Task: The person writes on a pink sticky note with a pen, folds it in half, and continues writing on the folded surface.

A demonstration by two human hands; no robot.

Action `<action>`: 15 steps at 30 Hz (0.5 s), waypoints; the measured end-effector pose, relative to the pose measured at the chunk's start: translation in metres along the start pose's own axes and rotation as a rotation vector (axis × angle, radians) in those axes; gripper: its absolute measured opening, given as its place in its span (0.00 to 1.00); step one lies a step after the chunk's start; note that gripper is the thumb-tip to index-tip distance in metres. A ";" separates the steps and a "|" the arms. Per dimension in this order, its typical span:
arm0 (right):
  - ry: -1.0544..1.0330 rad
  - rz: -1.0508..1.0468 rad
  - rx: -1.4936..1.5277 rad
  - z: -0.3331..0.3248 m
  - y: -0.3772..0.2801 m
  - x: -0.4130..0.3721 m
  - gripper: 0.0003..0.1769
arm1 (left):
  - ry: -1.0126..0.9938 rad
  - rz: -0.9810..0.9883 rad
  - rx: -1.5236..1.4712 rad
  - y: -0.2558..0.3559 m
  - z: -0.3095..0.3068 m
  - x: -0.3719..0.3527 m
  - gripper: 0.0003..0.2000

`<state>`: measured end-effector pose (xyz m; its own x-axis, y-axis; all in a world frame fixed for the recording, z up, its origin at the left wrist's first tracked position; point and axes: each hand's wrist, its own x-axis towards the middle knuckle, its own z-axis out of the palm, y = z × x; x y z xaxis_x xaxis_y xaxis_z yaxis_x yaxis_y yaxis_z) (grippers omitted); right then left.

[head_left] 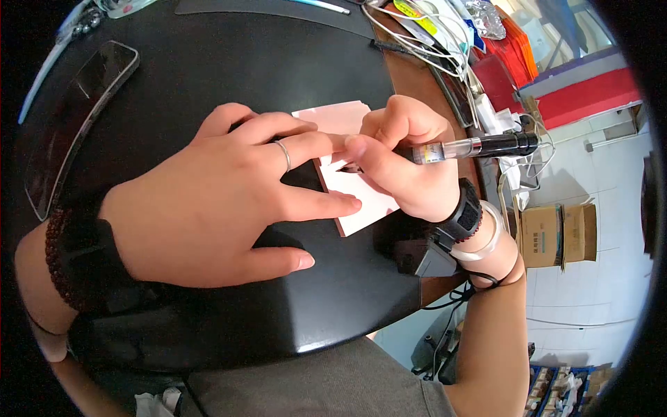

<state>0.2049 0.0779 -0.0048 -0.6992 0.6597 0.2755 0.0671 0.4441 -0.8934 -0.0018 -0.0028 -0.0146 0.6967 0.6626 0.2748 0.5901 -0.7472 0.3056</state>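
A pen [479, 146] with a see-through barrel and a black end is pinched in my right hand [417, 163], over a pale pink paper pad [365, 205]. Its tip is hidden behind my fingers. My left hand [215, 187], with a ring on one finger, is spread palm down. Its fingertips rest on the pad's left part, and the index fingertip lies close to my right thumb. A small patch of dark marks shows on the paper between the two hands.
A phone [83, 121] lies on the black desktop [333, 278] at the left. White cables [445, 35] and orange-red packets [511, 59] crowd the upper right. Beyond the desk edge, cardboard boxes [542, 236] appear at the right.
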 end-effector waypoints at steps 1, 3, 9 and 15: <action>-0.015 -0.004 -0.035 0.000 0.000 0.000 0.17 | 0.000 0.000 0.001 0.000 0.000 0.000 0.26; -0.034 0.001 -0.070 0.001 0.000 0.000 0.17 | -0.001 -0.005 -0.015 -0.001 0.001 -0.001 0.26; -0.002 -0.018 -0.053 0.004 0.001 0.002 0.15 | -0.002 -0.015 -0.040 -0.002 0.003 -0.001 0.26; -0.034 0.027 -0.063 0.003 -0.002 0.001 0.16 | -0.220 -0.138 0.035 0.013 -0.015 0.014 0.26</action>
<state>0.2017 0.0755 -0.0039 -0.7201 0.6515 0.2388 0.1302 0.4649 -0.8758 0.0096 -0.0023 0.0073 0.6781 0.7345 0.0265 0.6969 -0.6541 0.2941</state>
